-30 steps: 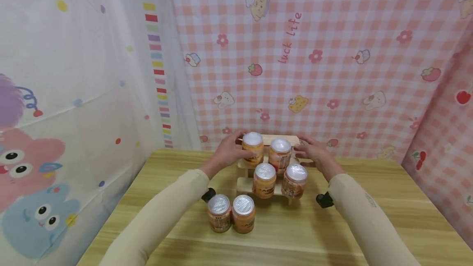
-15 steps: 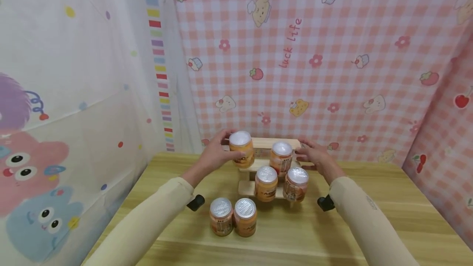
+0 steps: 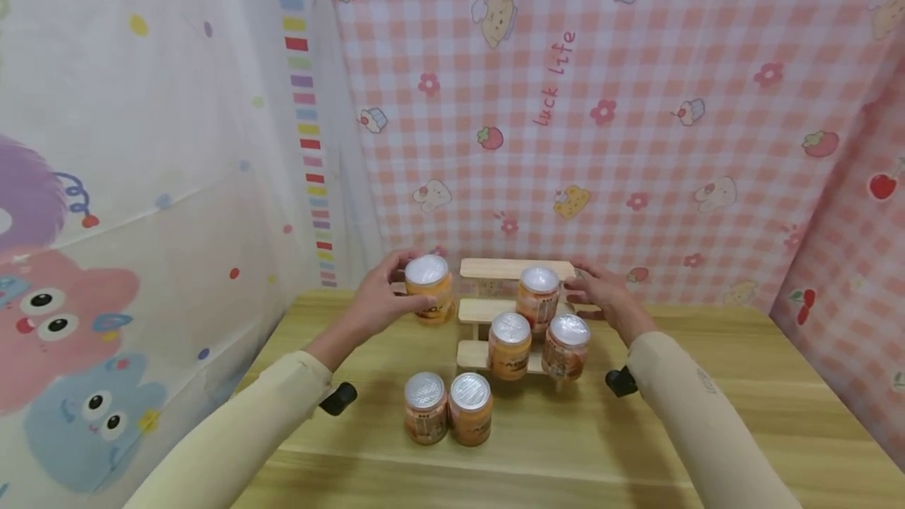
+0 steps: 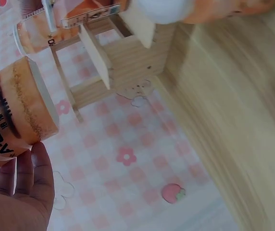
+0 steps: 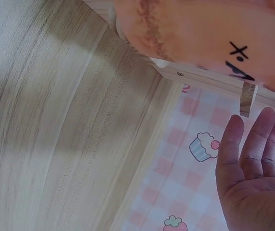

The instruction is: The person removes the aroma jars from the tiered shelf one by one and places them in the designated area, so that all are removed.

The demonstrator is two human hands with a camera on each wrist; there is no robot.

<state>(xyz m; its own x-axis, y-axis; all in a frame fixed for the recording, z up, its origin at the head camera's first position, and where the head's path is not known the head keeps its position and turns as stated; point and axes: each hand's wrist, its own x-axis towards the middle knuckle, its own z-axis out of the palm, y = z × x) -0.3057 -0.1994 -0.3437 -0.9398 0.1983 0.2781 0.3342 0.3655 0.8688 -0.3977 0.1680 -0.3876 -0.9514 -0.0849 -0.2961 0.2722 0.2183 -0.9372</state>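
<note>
My left hand (image 3: 375,301) grips an orange jar (image 3: 429,289) with a silver lid, off the left end of a three-step wooden rack (image 3: 484,310). In the left wrist view the printed jar (image 4: 12,115) is held clear of the rack (image 4: 128,60). My right hand (image 3: 611,301) is at the rack's upper right end; its fingers (image 5: 231,149) are extended, and contact with the wood is not clear. A similar jar (image 3: 538,301) sits on the middle step's right side. On the lowest step are two more, a left jar (image 3: 511,348) and a right jar (image 3: 566,350).
Two matching jars, a left one (image 3: 426,415) and a right one (image 3: 470,415), stand side by side on the wooden table (image 3: 580,462), in front of the rack. A pink checked cloth (image 3: 601,155) hangs behind; a white printed sheet (image 3: 198,250) hangs at left.
The left hand has drawn its jar leftward from the rack's middle step, out past the rack's left end. My right hand and the other jars have kept their places.
</note>
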